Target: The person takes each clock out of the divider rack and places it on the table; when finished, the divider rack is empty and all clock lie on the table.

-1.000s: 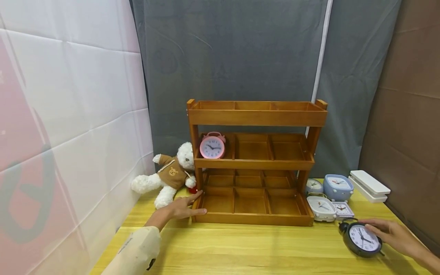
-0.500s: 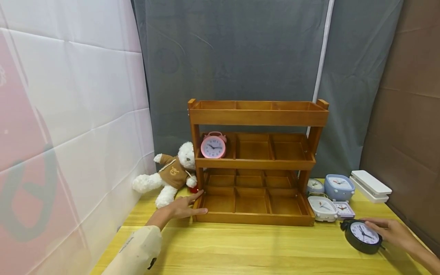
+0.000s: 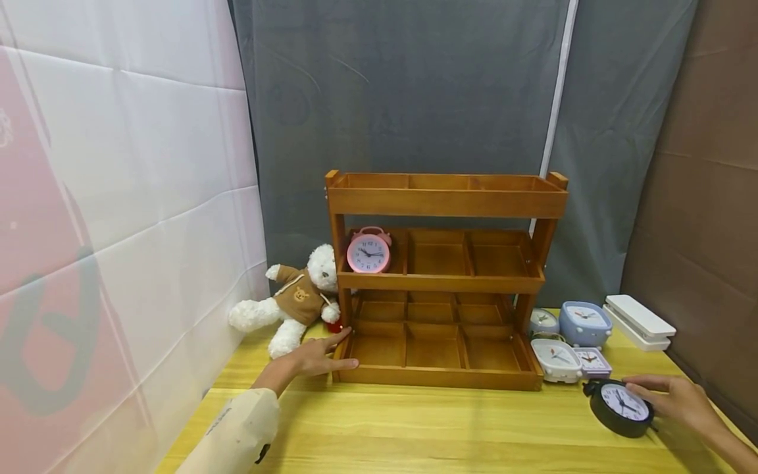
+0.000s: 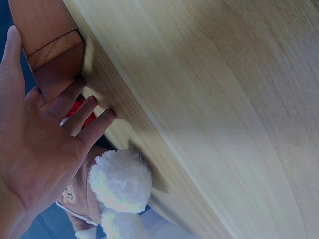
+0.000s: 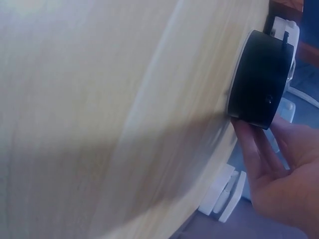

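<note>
My right hand (image 3: 681, 398) pinches the edge of a black alarm clock (image 3: 622, 408) at the right of the table. The clock leans back, its white dial facing up and its bells toward the shelf. In the right wrist view, thumb and fingers grip one side of the black casing (image 5: 261, 79). At the other end, my left hand (image 3: 314, 357) rests against the lower left corner of a brown wooden shelf (image 3: 438, 377), fingers extended along its side and thumb at the front board. A pink alarm clock (image 3: 368, 255) stands in the middle tier's left compartment.
A white teddy bear (image 3: 301, 295) in a brown hoodie leans left of the shelf. Right of it sit a blue clock (image 3: 585, 324), a white clock (image 3: 556, 361), a small lilac square clock (image 3: 592, 361) and a white box-shaped object (image 3: 639, 316). Cloth walls surround the table.
The black alarm clock has tilted back from a more upright stance and shifted slightly, with my right hand holding it throughout. My left hand keeps its place at the shelf.
</note>
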